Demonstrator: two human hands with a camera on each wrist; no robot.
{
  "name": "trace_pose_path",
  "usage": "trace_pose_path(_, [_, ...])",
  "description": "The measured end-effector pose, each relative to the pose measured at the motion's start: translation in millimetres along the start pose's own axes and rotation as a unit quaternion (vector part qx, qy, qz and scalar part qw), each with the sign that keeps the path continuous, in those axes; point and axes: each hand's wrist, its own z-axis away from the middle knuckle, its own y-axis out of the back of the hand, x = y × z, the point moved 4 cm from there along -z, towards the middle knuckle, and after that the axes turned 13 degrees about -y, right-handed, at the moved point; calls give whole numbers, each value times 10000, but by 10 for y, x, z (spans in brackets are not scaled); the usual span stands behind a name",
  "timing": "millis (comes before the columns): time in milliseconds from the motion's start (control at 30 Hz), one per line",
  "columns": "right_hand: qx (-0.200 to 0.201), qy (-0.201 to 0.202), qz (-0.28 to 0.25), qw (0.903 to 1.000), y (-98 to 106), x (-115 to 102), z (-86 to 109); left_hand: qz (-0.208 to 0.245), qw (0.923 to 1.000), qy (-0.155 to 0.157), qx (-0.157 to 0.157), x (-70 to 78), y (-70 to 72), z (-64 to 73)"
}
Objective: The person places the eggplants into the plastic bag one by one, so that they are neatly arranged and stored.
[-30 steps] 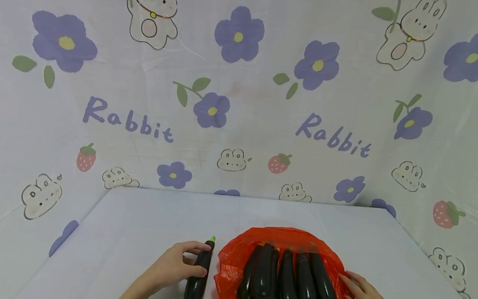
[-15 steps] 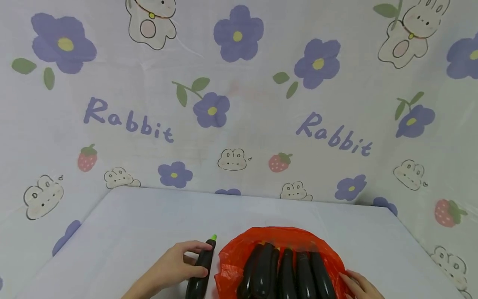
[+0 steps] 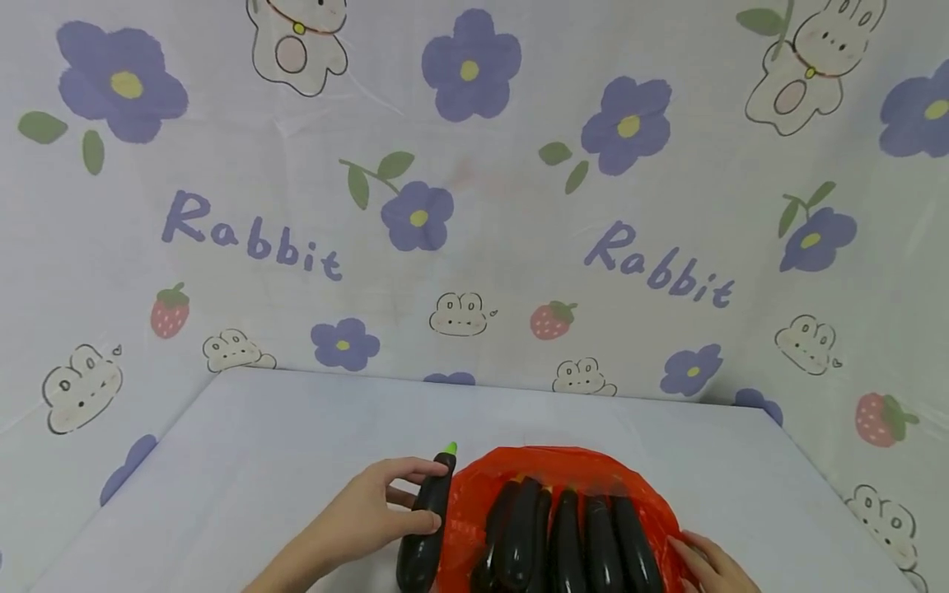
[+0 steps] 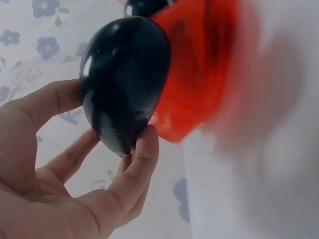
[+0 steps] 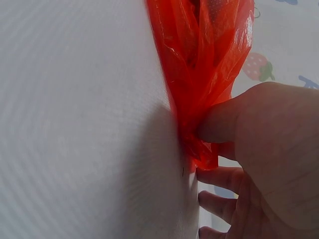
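My left hand grips a long dark eggplant with a green stem tip, thumb on one side and fingers on the other. In the head view this eggplant overlaps the left edge of a red plastic bag. Inside the bag several more glossy eggplants lie side by side, stem ends away from me. My right hand pinches the bag's right edge; the right wrist view shows the gathered red plastic between thumb and finger. The left wrist view shows the held eggplant end-on.
The bag rests on a white table. Behind it hangs a pale cloth backdrop printed with purple flowers, rabbits and strawberries, and it runs down both sides of the table.
The left hand has moved right and slightly away from me with the eggplant, from beside the bag to its left edge. The right hand stays at the bag's right edge.
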Motion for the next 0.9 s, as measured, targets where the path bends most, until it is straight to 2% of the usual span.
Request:
trace_pose_path(167, [-4, -24, -41, 10000, -10, 4, 8, 47, 9998, -170, -85, 226, -49, -53])
trace_pose_path(333, [-19, 65, -79, 9999, 20, -23, 13, 145, 9985, -405, -348, 398, -120, -124])
trace_pose_path(467, [19, 205, -80, 9998, 33, -34, 3, 281, 9975, -381, -531, 507, -205, -205])
trace_pose_path(667, [154, 311, -55, 9994, 49, -53, 31, 307, 9963, -262, -757, 581, -367, -322])
trace_pose_path(900, [70, 259, -3, 9996, 58, -56, 36, 351, 9948, -187, -939, 636, -549, -414])
